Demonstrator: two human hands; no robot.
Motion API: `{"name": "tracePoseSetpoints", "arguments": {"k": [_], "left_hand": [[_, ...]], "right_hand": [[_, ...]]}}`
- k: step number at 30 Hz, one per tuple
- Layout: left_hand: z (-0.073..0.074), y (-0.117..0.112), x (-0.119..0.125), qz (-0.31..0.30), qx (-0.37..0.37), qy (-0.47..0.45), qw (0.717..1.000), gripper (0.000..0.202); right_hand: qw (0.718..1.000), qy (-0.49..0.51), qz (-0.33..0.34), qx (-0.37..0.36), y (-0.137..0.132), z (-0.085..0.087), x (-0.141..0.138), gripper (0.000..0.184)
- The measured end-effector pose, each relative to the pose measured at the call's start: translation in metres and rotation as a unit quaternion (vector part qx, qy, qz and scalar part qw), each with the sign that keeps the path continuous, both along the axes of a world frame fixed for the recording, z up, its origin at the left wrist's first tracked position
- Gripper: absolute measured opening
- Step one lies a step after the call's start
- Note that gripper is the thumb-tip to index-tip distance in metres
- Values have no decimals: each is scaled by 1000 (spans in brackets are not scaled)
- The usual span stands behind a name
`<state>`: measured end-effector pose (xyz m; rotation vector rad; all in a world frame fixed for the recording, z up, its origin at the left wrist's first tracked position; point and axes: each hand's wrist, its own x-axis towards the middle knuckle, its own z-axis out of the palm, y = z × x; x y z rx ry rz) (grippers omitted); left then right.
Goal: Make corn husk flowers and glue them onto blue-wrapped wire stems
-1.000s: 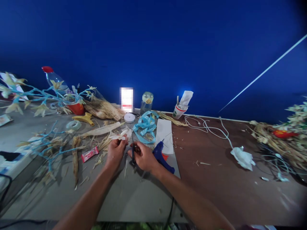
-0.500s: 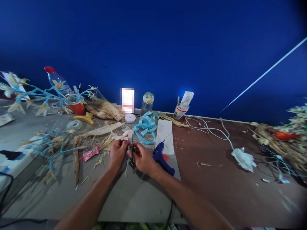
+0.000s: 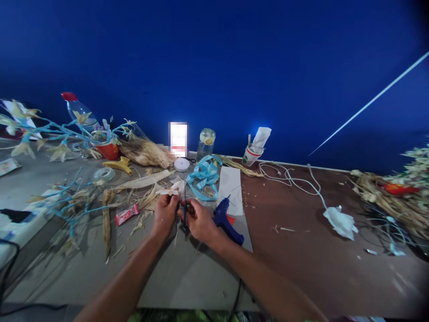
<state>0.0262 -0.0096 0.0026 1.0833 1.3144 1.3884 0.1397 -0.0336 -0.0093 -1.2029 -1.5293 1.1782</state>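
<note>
My left hand (image 3: 164,214) is closed, pinching a pale piece of dried husk (image 3: 167,192) that sticks out past the fingertips. Close beside it, my right hand (image 3: 201,221) grips a pair of scissors (image 3: 185,210) with dark handles, the thin blades pointing away from me near the husk. Whether the blades touch the husk I cannot make out. Just right of my right hand lies a blue glue gun (image 3: 225,219), partly over a white sheet (image 3: 231,185). Curled light-blue ribbon (image 3: 203,179) sits beyond my hands, near a white tape roll (image 3: 181,165).
To the left are blue-wrapped branches (image 3: 72,210), a pink wrapper (image 3: 126,214), a yellow clip-like piece (image 3: 119,165) and a red pot (image 3: 109,150). A glass jar (image 3: 206,144) and a paper cup (image 3: 252,155) stand by the wall. White cable (image 3: 301,193) trails rightward.
Almost nothing differs. Both hands keep their place and hold; the scissors blades have shifted very slightly.
</note>
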Motion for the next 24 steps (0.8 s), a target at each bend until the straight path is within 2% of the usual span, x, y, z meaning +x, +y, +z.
{"name": "tracePoseSetpoints", "arguments": {"k": [10,15,17,20,24], "left_hand": [[-10,4,-3,27,-19,-8,999,28],[-6,4,-2,22,-12,1,1000,29],[-3,3,-1,21,-9,-4,1000,30],[-1,3,-1,21,-13,-14,1000,30],[-1,2,-1,25,-18,4,1000,31]], "right_hand": [[999,29,-22,-22,4,-2,-1,24],[989,124,-25,-83,6,9,1,29],[985,148,-31,-87,6,15,5,32],[985,144,-29,-86,5,22,10,35],[983,149,12,-108,-1,28,8,38]]}}
